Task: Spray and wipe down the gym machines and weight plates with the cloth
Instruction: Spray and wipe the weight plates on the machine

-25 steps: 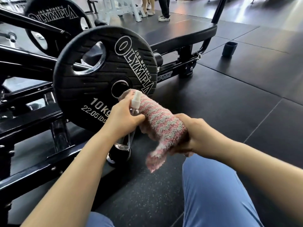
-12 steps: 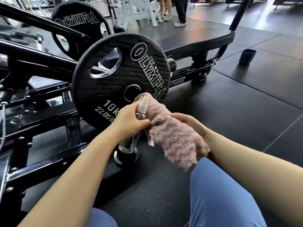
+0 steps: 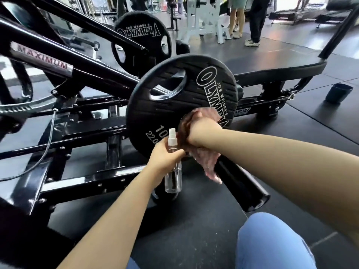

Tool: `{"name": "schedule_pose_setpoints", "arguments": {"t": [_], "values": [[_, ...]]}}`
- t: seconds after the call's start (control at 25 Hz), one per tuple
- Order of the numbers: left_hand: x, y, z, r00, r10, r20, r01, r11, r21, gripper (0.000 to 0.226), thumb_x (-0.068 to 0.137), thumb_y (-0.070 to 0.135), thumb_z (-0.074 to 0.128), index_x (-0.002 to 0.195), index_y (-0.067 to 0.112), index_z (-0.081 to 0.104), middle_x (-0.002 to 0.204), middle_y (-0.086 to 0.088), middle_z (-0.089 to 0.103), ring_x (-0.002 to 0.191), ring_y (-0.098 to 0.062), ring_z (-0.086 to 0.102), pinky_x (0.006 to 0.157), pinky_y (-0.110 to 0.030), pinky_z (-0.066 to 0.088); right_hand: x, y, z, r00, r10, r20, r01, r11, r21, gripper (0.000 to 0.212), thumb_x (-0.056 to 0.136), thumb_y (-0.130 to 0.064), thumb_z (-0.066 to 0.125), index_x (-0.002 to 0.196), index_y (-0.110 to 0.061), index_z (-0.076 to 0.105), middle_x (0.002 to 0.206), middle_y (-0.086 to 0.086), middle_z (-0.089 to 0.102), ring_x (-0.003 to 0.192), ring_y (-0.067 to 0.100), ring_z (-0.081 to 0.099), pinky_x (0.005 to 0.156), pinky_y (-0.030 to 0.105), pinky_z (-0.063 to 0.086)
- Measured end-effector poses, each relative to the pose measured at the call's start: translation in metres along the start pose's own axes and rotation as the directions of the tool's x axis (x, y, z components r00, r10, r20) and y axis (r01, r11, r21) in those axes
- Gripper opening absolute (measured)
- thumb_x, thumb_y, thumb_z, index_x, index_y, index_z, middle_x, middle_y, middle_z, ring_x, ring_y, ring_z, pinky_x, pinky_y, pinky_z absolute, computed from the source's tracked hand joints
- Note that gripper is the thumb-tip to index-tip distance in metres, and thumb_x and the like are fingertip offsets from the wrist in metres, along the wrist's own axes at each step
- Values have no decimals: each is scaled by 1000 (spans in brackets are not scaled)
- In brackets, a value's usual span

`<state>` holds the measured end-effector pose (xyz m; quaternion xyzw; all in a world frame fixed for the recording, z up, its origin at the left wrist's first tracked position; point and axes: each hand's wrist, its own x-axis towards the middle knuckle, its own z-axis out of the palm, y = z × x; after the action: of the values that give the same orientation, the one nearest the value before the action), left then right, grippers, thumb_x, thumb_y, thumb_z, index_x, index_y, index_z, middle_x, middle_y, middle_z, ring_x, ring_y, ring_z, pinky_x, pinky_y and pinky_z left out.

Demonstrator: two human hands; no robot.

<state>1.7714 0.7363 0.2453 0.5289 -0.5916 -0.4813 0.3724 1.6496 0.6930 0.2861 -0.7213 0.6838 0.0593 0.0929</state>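
1. At far left, the black machine frame (image 3: 81, 74) is running diagonally, w/ a label reading "MAXIMUM" on one bar; a thin cable is hanging down beside it.
2. The left hand (image 3: 165, 158) is holding the clear spray bottle (image 3: 173, 166) upright, fingers curled around its upper body; the white nozzle is standing above the thumb. The bottle is sitting just in front of the lower edge of the near plate, not touching the floor as far as I can see.
3. A second weight plate (image 3: 141, 32) w/ "OLYMPIA" text is sitting farther back, behind the frame bars.
4. The near weight plate (image 3: 174, 101) is standing on its sleeve at centre, showing "OLYMPIA" and part of a "10" marking.
5. The right hand (image 3: 204, 131) is pressing the pink-and-grey cloth (image 3: 206, 160) against the lower right part of the near plate's face. The fingers are buried in the cloth, so I cannot tell exactly how they are lying, but the hand seems to be gripping it. The loose end of the cloth is hanging down and is blurred.
6. A black bar end (image 3: 248, 191) is pointing toward the camera, just below the cloth.
7. A blue-clad knee (image 3: 272, 241) is showing at near right.
8. At far right, a small dark cup (image 3: 339, 93) is standing on the black floor mat (image 3: 320, 133), well apart from the plate.
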Motion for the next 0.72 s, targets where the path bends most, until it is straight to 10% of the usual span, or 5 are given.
{"name": "schedule_pose_setpoints", "arguments": {"t": [0.12, 0.4, 0.56, 0.72], "values": [[-4, 0, -12, 999, -8, -50, 8, 1000, -13, 28, 59, 20, 58, 84, 32, 56, 90, -7, 66, 80, -14, 58, 79, -31, 51, 19, -17, 6, 998, 68, -10, -66, 912, -404, 51, 90, -24, 52, 132, 4, 47, 126, 16, 56, 115, 32, 57, 88, 39, 52], [-14, -7, -23, 998, 35, -54, -37, 998, -43, 38, 80, -4, 59, 95, 31, 55, 72, 5, 52, 66, -5, 48, 65, -15, 43, 2, -24, 33, 967, 103, -234, -188, 908, -374, 55, 93, -21, 41, 139, 5, 27, 137, 29, 36, 121, 43, 46, 89, 51, 48], [-14, -4, -20, 997, 71, -30, -73, 995, -70, 47, 80, -6, 59, 114, 27, 54, 73, 8, 55, 60, 3, 50, 59, -6, 42, -27, -14, 42, 979, 146, -145, -181, 944, -275, 63, 101, -21, 30, 149, -11, -10, 150, 28, 7, 134, 43, 26, 94, 53, 40], [-16, -3, -11, 995, 46, 91, -42, 998, -44, 49, 81, -2, 60, 122, 23, 53, 71, 7, 53, 65, -3, 49, 61, -13, 44, -80, -1, 32, 1000, 12, 0, -11, 932, -362, 67, 98, -20, 38, 151, -21, -2, 155, 16, -17, 140, 40, 9, 86, 45, 44]]}}
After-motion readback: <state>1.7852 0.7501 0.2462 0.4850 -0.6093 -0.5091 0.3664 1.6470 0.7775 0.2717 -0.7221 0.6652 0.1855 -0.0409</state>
